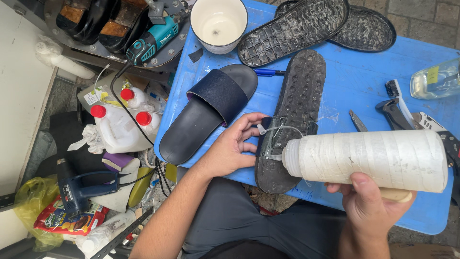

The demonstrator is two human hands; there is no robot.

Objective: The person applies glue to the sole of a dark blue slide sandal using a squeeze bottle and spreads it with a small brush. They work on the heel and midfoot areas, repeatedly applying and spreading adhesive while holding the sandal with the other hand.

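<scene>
My right hand (371,201) grips a large white glue bottle (373,160), held sideways, its thin nozzle tube reaching left over a black rubber sole (297,105) that lies tread-up on the blue table (354,81). Clear glue strands lie on the sole near the nozzle. My left hand (230,148) rests against the sole's left edge, fingertips by the nozzle tip. A navy slide sandal (208,112) lies just left of that hand.
Two more black soles (297,29) and a white bowl (219,21) lie at the table's far end. A brush (396,96), pliers (395,115) and a clear container (436,79) sit at right. Red-capped jugs (120,124), a heat gun (79,192) and a teal power tool (151,43) are at left.
</scene>
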